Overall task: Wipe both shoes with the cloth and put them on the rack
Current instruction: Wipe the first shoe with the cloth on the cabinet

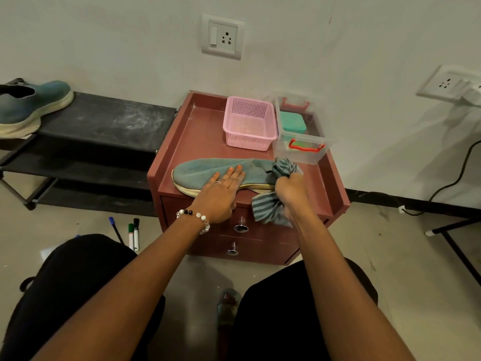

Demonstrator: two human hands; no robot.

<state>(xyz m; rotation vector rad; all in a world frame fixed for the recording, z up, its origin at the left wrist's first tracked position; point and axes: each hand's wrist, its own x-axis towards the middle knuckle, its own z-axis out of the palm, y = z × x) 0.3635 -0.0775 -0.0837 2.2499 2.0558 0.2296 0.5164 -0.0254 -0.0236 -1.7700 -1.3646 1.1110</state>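
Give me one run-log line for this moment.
left hand: flat on teal knit shoe | right hand: grip on striped grey cloth at heel | second teal shoe: on black rack

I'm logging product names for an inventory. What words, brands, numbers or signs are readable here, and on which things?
No text can be read in this view.
Markers on the floor: there is print on the white barrels, too small and blurred to read.
Shoe under the left hand: no logo shows.
Wall socket: no lettering shows.
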